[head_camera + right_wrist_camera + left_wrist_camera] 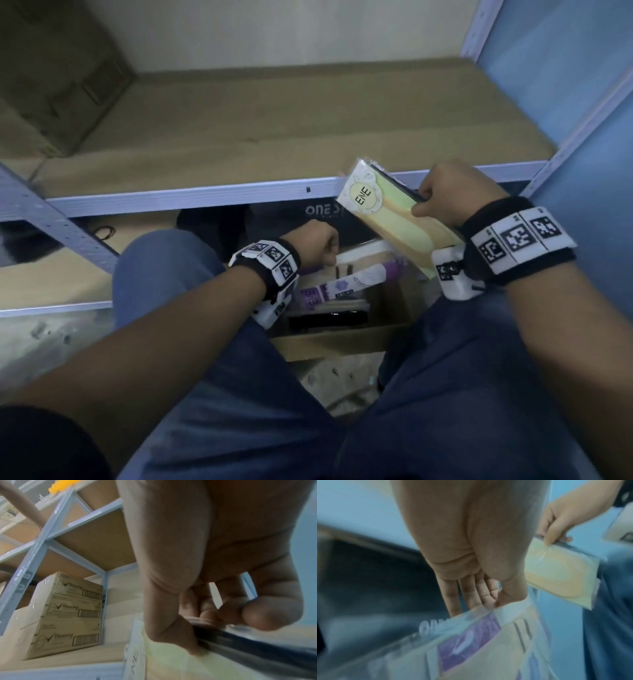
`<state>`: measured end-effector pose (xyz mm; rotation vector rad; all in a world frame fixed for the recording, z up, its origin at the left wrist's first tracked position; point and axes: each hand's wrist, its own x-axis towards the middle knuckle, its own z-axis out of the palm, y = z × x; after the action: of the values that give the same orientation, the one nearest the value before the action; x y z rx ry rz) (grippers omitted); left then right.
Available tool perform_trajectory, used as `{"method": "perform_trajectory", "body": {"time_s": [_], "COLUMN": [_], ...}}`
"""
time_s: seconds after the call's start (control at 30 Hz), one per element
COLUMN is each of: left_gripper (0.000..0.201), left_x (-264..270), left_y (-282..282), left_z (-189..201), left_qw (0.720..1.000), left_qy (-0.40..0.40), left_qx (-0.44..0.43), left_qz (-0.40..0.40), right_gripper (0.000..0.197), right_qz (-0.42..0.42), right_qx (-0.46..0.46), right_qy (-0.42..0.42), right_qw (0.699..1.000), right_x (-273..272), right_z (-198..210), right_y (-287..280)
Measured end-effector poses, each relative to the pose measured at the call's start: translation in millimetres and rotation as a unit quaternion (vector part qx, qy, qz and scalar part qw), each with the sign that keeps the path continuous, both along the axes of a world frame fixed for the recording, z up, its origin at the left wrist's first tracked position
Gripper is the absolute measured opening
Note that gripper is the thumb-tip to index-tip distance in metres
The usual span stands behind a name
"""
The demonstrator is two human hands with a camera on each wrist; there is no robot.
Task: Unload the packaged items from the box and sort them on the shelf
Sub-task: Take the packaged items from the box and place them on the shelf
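From the head view, I am seeing my right hand (445,195) pinching one yellow package (390,219) by its long edge, holding it tilted in front of the shelf (191,197) rail, above the open box (329,342) that is sitting on the floor between my knees. My left hand (317,248) is reaching down into the box, fingers curled, at a purple package (342,284). I am counting two packages in the hands, one yellow and one purple; more are lying in the box, but they are overlapping too much for me to count. One closed carton (51,102) is standing at the back left of the shelf board.

From the left wrist view, which is blurring, I am seeing the fingers (471,591) and thumb of the left hand clamping the clear top edge of the purple package (467,639), with the right hand (565,517) and the yellow package (556,574) off to the side, apart from it.

From the right wrist view, I am seeing the thumb (267,615) and forefinger closing on the dark sealed edge of the yellow package (171,660), with the one printed carton (68,615) standing beyond.

To do this step well, I judge I should be keeping both pinches firm on the slippery film, lifting the purple one straight up clear of the box wall, then laying each colour in its own spot on the bare board.
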<state>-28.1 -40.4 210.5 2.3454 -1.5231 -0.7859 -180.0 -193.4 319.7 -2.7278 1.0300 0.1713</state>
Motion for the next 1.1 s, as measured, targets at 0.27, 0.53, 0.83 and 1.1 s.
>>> {"method": "perform_trajectory", "body": {"time_s": [0.27, 0.53, 0.83, 1.1], "left_gripper": [0.009, 0.005, 0.014, 0.024], "left_x": [44.8, 109.8, 187.4, 239.8], "left_y": [21.1, 70.2, 139.2, 162.0], "left_z": [72.2, 133.0, 142.0, 134.8], "left_qw": [0.990, 0.952, 0.890, 0.839], "left_qy": [-0.031, -0.077, -0.063, 0.021], "left_qx": [-0.122, -0.217, -0.269, -0.286], "left_qz": [0.061, 0.201, 0.361, 0.463], "right_gripper": [0.014, 0.027, 0.032, 0.017], "right_qz": [0.028, 0.041, 0.063, 0.059], "right_qx": [-0.022, -0.065, 0.053, 0.184], "right_qy": [-0.099, -0.241, -0.282, -0.260], "right_qw": [0.994, 0.968, 0.956, 0.946], "right_x": [21.7, 79.5, 166.2, 237.3], "right_z": [73.5, 106.0, 104.9, 77.3], "right_y": [5.5, 17.7, 54.0, 87.3]}}
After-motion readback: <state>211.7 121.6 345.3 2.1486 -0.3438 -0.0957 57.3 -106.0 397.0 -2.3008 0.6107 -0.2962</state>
